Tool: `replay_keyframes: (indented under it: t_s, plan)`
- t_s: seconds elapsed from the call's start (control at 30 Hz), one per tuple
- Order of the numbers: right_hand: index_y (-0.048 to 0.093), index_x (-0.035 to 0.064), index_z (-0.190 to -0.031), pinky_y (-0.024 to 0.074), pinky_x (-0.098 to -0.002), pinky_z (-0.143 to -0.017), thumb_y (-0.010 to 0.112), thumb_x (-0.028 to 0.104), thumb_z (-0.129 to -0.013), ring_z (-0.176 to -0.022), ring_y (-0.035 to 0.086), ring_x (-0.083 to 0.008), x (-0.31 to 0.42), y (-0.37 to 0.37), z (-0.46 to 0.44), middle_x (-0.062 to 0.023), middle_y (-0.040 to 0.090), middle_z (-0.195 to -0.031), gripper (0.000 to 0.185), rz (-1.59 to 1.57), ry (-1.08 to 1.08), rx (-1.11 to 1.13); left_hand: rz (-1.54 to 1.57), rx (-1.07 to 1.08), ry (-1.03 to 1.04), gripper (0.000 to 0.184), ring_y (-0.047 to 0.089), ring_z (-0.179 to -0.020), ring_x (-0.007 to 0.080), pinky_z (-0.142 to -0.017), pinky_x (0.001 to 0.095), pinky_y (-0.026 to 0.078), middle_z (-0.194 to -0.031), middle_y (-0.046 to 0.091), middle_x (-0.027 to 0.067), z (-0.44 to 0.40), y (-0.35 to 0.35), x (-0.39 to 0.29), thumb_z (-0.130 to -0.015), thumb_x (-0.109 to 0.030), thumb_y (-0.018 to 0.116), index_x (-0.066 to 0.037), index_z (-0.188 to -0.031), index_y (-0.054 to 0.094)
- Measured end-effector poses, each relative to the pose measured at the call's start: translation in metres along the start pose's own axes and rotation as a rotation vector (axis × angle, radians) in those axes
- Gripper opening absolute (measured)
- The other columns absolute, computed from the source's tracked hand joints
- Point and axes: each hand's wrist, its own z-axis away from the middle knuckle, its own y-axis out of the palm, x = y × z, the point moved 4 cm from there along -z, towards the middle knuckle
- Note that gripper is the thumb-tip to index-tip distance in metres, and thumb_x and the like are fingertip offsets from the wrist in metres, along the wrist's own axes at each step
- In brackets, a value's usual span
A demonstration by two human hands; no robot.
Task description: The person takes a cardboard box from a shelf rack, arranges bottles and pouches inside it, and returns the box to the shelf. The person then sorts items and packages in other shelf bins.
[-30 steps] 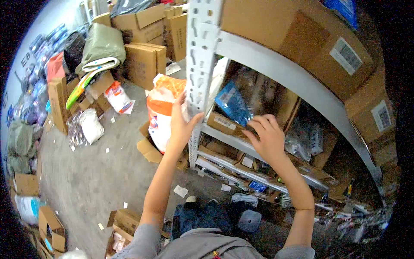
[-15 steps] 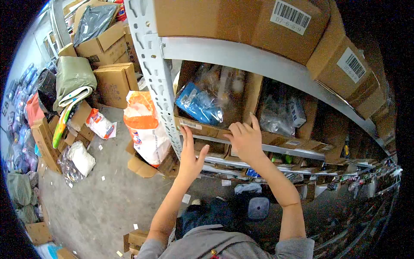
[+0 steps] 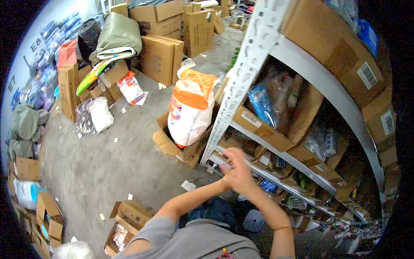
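Observation:
My right hand (image 3: 242, 173) and my left hand (image 3: 228, 180) meet in front of my body, touching and overlapping, just off the shelf's lower levels. Motion blurs their fingers, and I cannot make out anything held between them. Above and to the right stands an open cardboard bin (image 3: 271, 137) on the rack, with a blue plastic-wrapped packet (image 3: 262, 105) and clear bags inside. The bin's front carries a barcode label (image 3: 251, 119). Beside it sits another bin with clear-wrapped goods (image 3: 318, 144).
The white perforated rack post (image 3: 241, 71) rises close to my hands. A white and orange sack (image 3: 192, 112) stands in a carton to its left. An open carton (image 3: 133, 213) lies on the floor (image 3: 112, 166) at lower left, and wrapped bundles (image 3: 43, 80) line the wall.
Both hands have left the bin's front edge, dropped lower and come together. The view has swung left, so the rack now appears farther right.

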Motion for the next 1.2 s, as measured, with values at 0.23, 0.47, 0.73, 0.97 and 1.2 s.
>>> replay_keyframes:
  t_s: [0.23,0.47,0.73,0.97,1.2]
  plan:
    - [0.044,-0.0017,-0.105,0.0325,-0.0387,-0.086,0.036,0.044,-0.082,-0.099,0.042,-0.0366,-0.044,0.159,0.028,-0.0235,0.044,-0.105,0.052,0.007,0.222,0.54,-0.307,0.271,-0.26,0.022,0.049,-0.088,0.025,-0.072,0.0364,0.038,-0.093,0.05,0.0097,0.061,0.077,0.07,-0.074,-0.015,0.048,-0.006,-0.094,0.05]
    - [0.047,-0.0003,-0.102,0.0323,-0.0384,-0.086,0.033,0.046,-0.082,-0.101,0.042,-0.0347,-0.031,0.205,0.028,-0.0213,0.047,-0.105,0.053,-0.178,0.18,0.703,-0.495,0.266,-0.381,0.02,0.052,-0.085,0.0227,-0.067,0.0376,0.04,-0.092,0.053,0.0068,0.1,0.093,0.102,-0.076,-0.018,0.045,-0.009,-0.093,0.053]
    - [0.048,-0.0006,-0.102,0.0323,-0.0362,-0.087,0.031,0.048,-0.082,-0.1,0.044,-0.0333,-0.029,0.245,0.025,-0.0204,0.049,-0.103,0.055,-0.128,0.159,0.911,-0.463,0.276,-0.492,0.02,0.054,-0.08,0.0209,-0.063,0.0396,0.041,-0.091,0.056,0.0048,0.112,0.098,0.13,-0.077,-0.021,0.045,-0.012,-0.091,0.056]
    - [0.05,-0.0023,-0.098,0.0347,-0.0374,-0.083,0.03,0.048,-0.082,-0.095,0.047,-0.0338,0.007,0.224,0.011,-0.0205,0.052,-0.097,0.056,-0.271,0.118,0.82,-0.493,0.31,-0.398,0.017,0.055,-0.072,0.0201,-0.06,0.0388,0.041,-0.077,0.058,0.0033,0.127,0.137,0.161,-0.073,-0.023,0.047,-0.013,-0.076,0.06]
    - [0.05,-0.0001,-0.099,0.0351,-0.0368,-0.083,0.029,0.051,-0.081,-0.093,0.048,-0.0342,0.003,0.214,0.003,-0.0193,0.052,-0.097,0.058,-0.093,0.213,0.944,-0.498,0.304,-0.372,0.016,0.055,-0.072,0.023,-0.06,0.0396,0.042,-0.079,0.057,0.0063,0.122,0.121,0.155,-0.072,-0.02,0.047,-0.01,-0.08,0.057]
